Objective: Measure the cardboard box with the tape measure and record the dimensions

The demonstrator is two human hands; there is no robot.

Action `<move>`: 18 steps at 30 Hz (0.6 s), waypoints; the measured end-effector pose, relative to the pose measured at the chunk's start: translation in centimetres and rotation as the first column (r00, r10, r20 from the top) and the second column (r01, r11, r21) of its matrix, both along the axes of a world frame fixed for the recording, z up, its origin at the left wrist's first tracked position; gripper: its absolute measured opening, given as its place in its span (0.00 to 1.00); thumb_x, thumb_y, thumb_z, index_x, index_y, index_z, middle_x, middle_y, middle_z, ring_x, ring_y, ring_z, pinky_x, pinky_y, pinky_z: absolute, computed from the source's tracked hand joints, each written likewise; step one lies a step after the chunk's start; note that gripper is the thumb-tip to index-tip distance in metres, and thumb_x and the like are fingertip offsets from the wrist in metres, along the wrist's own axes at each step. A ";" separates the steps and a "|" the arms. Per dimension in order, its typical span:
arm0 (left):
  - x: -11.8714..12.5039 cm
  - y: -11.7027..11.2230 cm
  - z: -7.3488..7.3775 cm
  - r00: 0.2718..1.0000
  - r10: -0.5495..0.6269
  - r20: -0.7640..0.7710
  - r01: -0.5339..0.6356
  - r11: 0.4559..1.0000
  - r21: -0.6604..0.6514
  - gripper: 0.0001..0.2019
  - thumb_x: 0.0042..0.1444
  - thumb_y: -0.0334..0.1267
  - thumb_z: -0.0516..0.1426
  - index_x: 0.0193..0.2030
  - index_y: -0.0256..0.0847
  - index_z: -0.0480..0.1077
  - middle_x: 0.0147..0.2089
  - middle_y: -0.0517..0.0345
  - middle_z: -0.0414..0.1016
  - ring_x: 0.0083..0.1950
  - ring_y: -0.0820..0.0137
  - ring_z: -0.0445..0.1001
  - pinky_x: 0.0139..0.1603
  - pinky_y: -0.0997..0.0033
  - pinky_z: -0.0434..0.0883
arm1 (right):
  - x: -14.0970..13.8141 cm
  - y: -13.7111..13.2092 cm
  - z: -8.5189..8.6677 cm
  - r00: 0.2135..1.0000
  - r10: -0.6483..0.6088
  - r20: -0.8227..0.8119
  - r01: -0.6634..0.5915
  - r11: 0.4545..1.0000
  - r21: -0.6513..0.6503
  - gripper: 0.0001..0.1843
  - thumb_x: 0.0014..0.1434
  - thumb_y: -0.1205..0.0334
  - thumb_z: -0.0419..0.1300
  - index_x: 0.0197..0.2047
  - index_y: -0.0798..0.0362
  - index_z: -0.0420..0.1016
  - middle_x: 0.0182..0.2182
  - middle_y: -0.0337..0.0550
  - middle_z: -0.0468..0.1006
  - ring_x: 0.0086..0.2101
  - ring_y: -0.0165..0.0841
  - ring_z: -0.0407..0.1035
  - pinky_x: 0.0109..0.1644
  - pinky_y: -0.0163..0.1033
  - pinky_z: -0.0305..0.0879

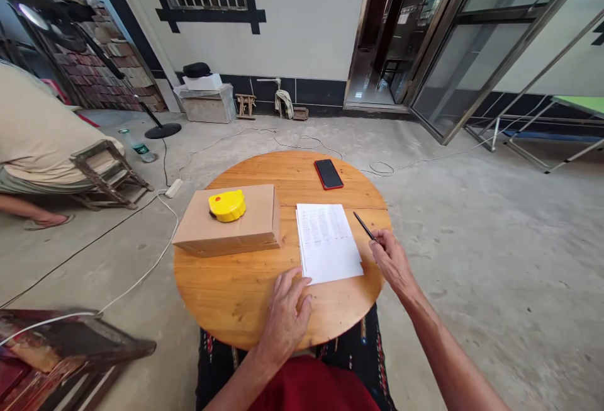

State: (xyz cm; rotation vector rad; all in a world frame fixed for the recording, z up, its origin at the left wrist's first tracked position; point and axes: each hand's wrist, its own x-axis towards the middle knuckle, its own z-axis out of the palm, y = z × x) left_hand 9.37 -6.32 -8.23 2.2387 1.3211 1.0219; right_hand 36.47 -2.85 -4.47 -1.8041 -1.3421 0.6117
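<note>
My right hand [391, 258] is closed on the end of a black pen [364, 226] at the table's right edge, right of the paper. The pen points up and to the left. My left hand [287, 310] rests with fingers apart at the lower left corner of a stack of white paper sheets [328, 244], its fingertips by the corner. Faint rows of writing show on the top sheet's upper half. To the left, a closed cardboard box [257, 228] bears a yellow tape measure [228, 206].
A phone [329, 174] with a red edge lies at the back of the round wooden table [226, 298]. A person [51, 134] sits on a wooden stool [111, 175] at left. A bottle [143, 151], a power strip [174, 188] and cables lie on the floor.
</note>
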 end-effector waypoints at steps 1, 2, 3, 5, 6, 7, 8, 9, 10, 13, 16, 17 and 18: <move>0.4 0.2 -0.4 1.000 0.007 -0.023 -0.007 1.000 -0.006 0.17 0.56 0.26 0.53 0.51 0.42 0.71 0.58 0.47 0.68 0.59 0.59 0.68 0.58 0.54 0.71 | 0.5 -0.4 -0.5 1.000 -0.018 -0.024 0.018 1.000 -0.015 0.11 0.58 0.52 0.52 0.38 0.51 0.67 0.25 0.35 0.67 0.25 0.32 0.62 0.29 0.35 0.57; 0.7 0.5 -0.7 0.999 0.013 -0.048 -0.014 1.000 -0.009 0.18 0.56 0.27 0.53 0.53 0.42 0.70 0.61 0.46 0.66 0.60 0.58 0.66 0.59 0.52 0.70 | 0.8 -0.6 -1.0 0.999 -0.023 -0.046 0.021 0.999 -0.042 0.13 0.57 0.51 0.52 0.36 0.51 0.68 0.23 0.34 0.66 0.24 0.31 0.61 0.28 0.35 0.55; 0.9 0.7 -1.0 0.997 0.018 -0.074 -0.019 1.000 -0.009 0.20 0.56 0.27 0.53 0.55 0.42 0.69 0.63 0.46 0.64 0.62 0.57 0.65 0.60 0.51 0.69 | 0.9 -0.6 -1.4 0.998 -0.015 -0.068 0.010 0.997 -0.073 0.14 0.57 0.49 0.53 0.34 0.52 0.69 0.22 0.34 0.66 0.23 0.31 0.59 0.27 0.35 0.54; 1.2 1.2 -1.4 0.992 0.020 -0.122 -0.020 1.000 -0.003 0.21 0.56 0.27 0.54 0.57 0.42 0.68 0.65 0.46 0.62 0.63 0.56 0.64 0.61 0.49 0.67 | 0.8 -0.4 -2.1 0.995 0.017 -0.103 -0.030 0.992 -0.123 0.18 0.56 0.47 0.52 0.31 0.53 0.71 0.19 0.34 0.65 0.21 0.30 0.57 0.25 0.35 0.52; 1.3 1.4 -1.6 0.989 0.017 -0.145 -0.017 1.000 -0.001 0.21 0.56 0.27 0.54 0.57 0.41 0.68 0.66 0.45 0.61 0.64 0.56 0.63 0.62 0.48 0.67 | 0.7 -0.2 -2.3 0.993 0.035 -0.116 -0.051 0.989 -0.140 0.18 0.56 0.47 0.52 0.30 0.53 0.72 0.19 0.34 0.66 0.20 0.30 0.58 0.24 0.35 0.52; 1.3 1.6 -1.7 0.986 0.012 -0.167 -0.012 1.000 0.000 0.21 0.55 0.28 0.55 0.57 0.41 0.68 0.66 0.45 0.62 0.64 0.55 0.63 0.61 0.48 0.67 | 0.6 0.0 -2.5 0.991 0.052 -0.123 -0.071 0.986 -0.153 0.18 0.56 0.48 0.52 0.30 0.54 0.73 0.19 0.35 0.67 0.21 0.31 0.59 0.25 0.35 0.53; 1.3 1.8 -1.7 0.982 0.008 -0.189 -0.008 1.000 -0.001 0.21 0.55 0.28 0.55 0.56 0.41 0.69 0.65 0.45 0.62 0.63 0.55 0.64 0.61 0.48 0.67 | 0.5 0.2 -2.5 0.990 0.069 -0.125 -0.089 0.983 -0.163 0.17 0.55 0.49 0.53 0.29 0.54 0.73 0.19 0.36 0.68 0.21 0.31 0.60 0.25 0.35 0.53; 1.3 1.9 -1.8 0.978 0.005 -0.208 -0.005 1.000 0.000 0.20 0.56 0.29 0.55 0.55 0.41 0.70 0.65 0.45 0.63 0.63 0.54 0.64 0.60 0.47 0.67 | 0.5 0.4 -2.5 0.989 0.087 -0.124 -0.107 0.979 -0.171 0.16 0.55 0.51 0.54 0.28 0.53 0.73 0.19 0.36 0.69 0.22 0.31 0.61 0.26 0.35 0.54; 1.3 2.0 -1.8 0.974 0.003 -0.225 -0.003 1.000 0.001 0.18 0.56 0.29 0.55 0.54 0.42 0.70 0.65 0.45 0.64 0.63 0.54 0.64 0.60 0.47 0.67 | 0.5 0.5 -2.5 0.987 0.102 -0.121 -0.122 0.977 -0.177 0.15 0.54 0.52 0.54 0.27 0.53 0.73 0.19 0.36 0.69 0.23 0.32 0.61 0.26 0.35 0.53; 1.2 2.0 -1.9 0.969 0.016 -0.246 -0.014 1.000 0.007 0.16 0.56 0.30 0.55 0.52 0.42 0.71 0.64 0.46 0.65 0.63 0.54 0.64 0.59 0.47 0.67 | 0.5 0.6 -2.2 0.985 0.133 -0.108 -0.152 0.970 -0.191 0.15 0.54 0.52 0.55 0.22 0.52 0.69 0.18 0.37 0.68 0.23 0.31 0.60 0.25 0.35 0.51; 1.2 1.7 -1.6 0.969 0.032 -0.245 -0.028 0.999 0.022 0.17 0.55 0.29 0.55 0.52 0.41 0.71 0.64 0.45 0.64 0.63 0.54 0.64 0.60 0.48 0.67 | 0.5 0.3 -1.9 0.985 0.138 -0.102 -0.156 0.969 -0.192 0.16 0.54 0.51 0.56 0.21 0.52 0.68 0.19 0.37 0.68 0.24 0.31 0.60 0.26 0.35 0.52; 1.3 1.6 -1.4 0.969 0.044 -0.245 -0.037 0.999 0.033 0.17 0.55 0.29 0.55 0.52 0.41 0.71 0.64 0.45 0.64 0.63 0.54 0.64 0.60 0.48 0.67 | 0.5 0.2 -1.7 0.987 0.133 -0.095 -0.150 0.970 -0.192 0.17 0.55 0.50 0.56 0.22 0.52 0.68 0.19 0.36 0.68 0.24 0.31 0.60 0.27 0.35 0.52; 1.4 1.5 -1.1 0.968 0.054 -0.246 -0.044 0.998 0.048 0.18 0.55 0.28 0.55 0.52 0.41 0.71 0.64 0.44 0.64 0.63 0.54 0.64 0.60 0.48 0.67 | 0.5 0.0 -1.5 0.988 0.123 -0.094 -0.139 0.972 -0.188 0.18 0.56 0.49 0.55 0.23 0.52 0.69 0.19 0.36 0.67 0.24 0.31 0.60 0.27 0.35 0.52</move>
